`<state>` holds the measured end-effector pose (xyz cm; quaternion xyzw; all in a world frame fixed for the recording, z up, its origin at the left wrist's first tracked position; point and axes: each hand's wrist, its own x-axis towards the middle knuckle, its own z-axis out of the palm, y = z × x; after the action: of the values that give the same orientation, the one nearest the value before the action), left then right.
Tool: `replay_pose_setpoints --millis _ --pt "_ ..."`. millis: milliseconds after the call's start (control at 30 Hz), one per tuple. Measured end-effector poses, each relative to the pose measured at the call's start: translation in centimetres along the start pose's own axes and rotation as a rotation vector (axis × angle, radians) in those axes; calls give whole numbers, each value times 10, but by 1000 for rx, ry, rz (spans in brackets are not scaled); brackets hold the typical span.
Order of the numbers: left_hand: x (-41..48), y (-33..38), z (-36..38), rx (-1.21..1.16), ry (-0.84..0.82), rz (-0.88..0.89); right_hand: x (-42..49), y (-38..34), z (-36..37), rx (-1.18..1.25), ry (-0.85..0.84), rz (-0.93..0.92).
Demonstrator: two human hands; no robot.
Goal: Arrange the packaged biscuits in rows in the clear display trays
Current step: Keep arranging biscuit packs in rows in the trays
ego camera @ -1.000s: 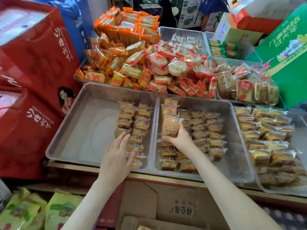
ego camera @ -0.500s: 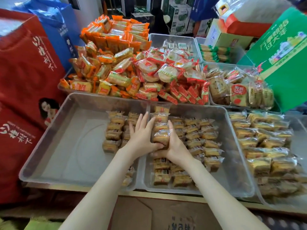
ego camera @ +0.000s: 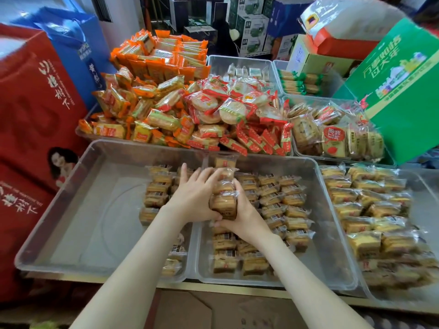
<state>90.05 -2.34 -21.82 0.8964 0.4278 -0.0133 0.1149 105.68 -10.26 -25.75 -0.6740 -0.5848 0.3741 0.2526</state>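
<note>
Clasping a stack of biscuit packets [ego camera: 223, 201] with the left hand [ego camera: 193, 198] and the right hand [ego camera: 245, 213], curling round either side, just above packet rows [ego camera: 275, 200] in the tray [ego camera: 325, 255] beneath.

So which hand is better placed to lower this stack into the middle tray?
Probably right: the right hand holds the biscuit stack from over the middle tray; the left hand reaches across from the left tray.

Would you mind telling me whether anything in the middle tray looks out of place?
One biscuit packet sits alone against the far wall of the middle tray, seemingly propped up, unlike the flat rows. The left hand and right hand grip a packet stack.
</note>
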Motion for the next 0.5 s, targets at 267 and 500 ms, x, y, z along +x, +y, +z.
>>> replay_pose_setpoints --millis 267,500 --pt "10 4 -9 72 95 124 3 -7 4 -9 148 33" --pt "-65 -40 2 -131 129 -199 -4 -55 5 -328 309 -109"
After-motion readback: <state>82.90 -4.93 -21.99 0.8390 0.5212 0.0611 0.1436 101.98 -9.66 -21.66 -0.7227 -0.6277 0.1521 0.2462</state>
